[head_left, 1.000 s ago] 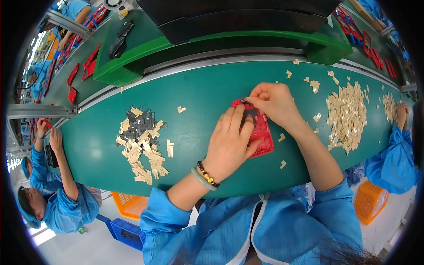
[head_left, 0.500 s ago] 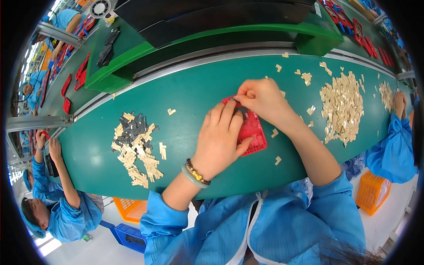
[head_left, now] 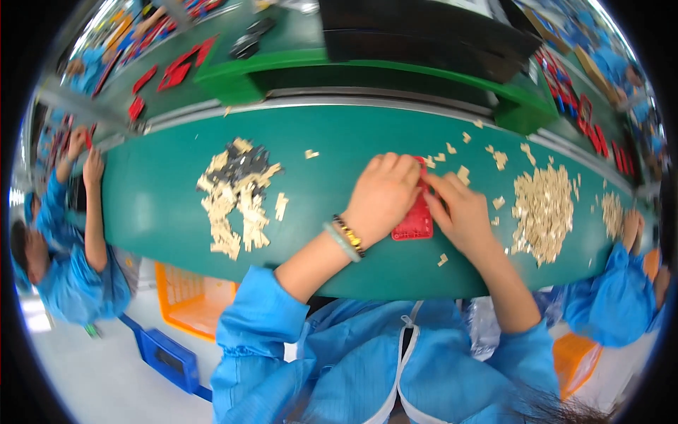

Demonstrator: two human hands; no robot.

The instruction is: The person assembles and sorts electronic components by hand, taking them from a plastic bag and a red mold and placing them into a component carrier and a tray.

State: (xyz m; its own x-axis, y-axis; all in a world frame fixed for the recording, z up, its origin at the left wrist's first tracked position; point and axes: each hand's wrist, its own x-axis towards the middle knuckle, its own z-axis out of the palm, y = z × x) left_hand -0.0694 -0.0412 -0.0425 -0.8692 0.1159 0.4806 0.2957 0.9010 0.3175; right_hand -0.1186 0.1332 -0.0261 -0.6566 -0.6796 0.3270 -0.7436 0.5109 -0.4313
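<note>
tray [head_left: 415,225] between two chip piles [head_left: 236,194]

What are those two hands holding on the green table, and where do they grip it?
A flat red plastic part. The left hand covers its upper left edge, the right hand its right side; the exact finger grip is hidden.

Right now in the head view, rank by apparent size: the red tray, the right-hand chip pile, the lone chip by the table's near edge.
1. Right-hand chip pile
2. Red tray, partly covered by hands
3. Lone chip
</note>
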